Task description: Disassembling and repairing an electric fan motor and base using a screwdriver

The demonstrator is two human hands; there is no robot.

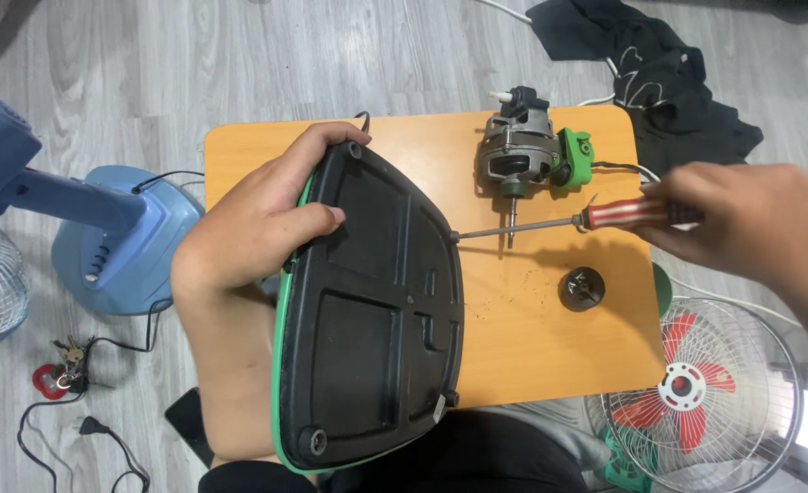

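A small orange table [550,365] stood on a grey wood-plank floor [239,55]. A blue fan stand [121,237] was beside its left edge, dark cloth [660,73] beyond its far right corner.

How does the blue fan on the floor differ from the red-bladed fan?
The blue fan shows its base and neck, with its grille cut off at the left edge; the red-bladed fan lies face up, its blades showing through the grille. They flank the orange table. Both have wire grilles.
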